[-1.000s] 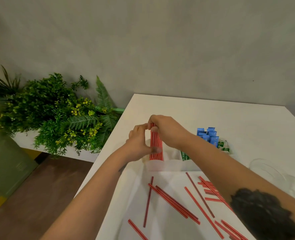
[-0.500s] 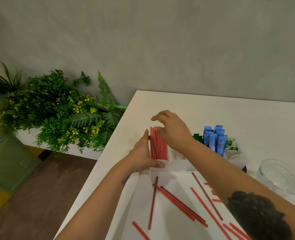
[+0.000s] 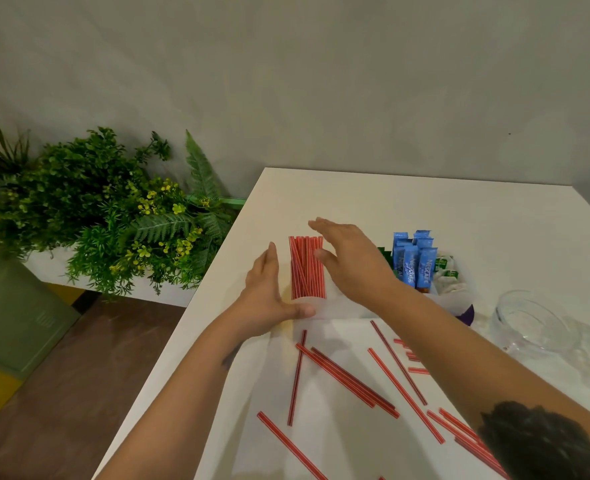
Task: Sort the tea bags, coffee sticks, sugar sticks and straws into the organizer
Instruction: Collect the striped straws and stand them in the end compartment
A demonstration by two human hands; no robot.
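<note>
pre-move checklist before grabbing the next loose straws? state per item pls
1. Right hand free: ok, open, holding nothing.
2. Left hand free: ok, open, resting against the organizer front.
3. Straw bundle seated upright in its compartment: ok, a few lean slightly.
4. Loose straws reachable on the table: ok, scattered flat near the arms.
5. Room left in the straw compartment: cannot tell.
6. Blue coffee sticks undisturbed: ok, standing upright.
</note>
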